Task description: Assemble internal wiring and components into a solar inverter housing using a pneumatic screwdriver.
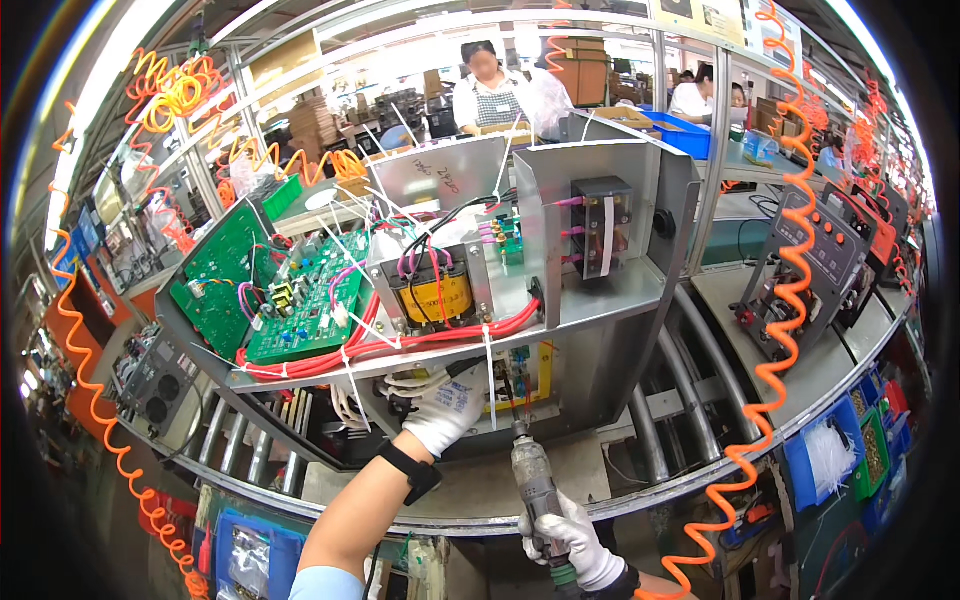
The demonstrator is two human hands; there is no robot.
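A grey metal chassis (610,310) stands open in front of me, its upper shelf loaded with parts. My left hand (447,412), in a white glove, reaches into the lower bay beside a bundle of white wires (410,384); its fingertips are hidden there. In my gloved right hand (575,545) is a grey power screwdriver (534,478), its bit pointing up into the same bay near a yellow-edged part (543,378). On the shelf are green circuit boards (310,300), a yellow-wrapped transformer (436,299) and red cables (420,343) bound with white zip ties.
The chassis sits over a roller conveyor (690,385). Orange coiled hoses (795,260) hang on both sides. Small parts bins (820,455) stand at right, with a blue bin (255,555) at lower left. Another machine (815,260) is at right, and a person (497,100) works across the line.
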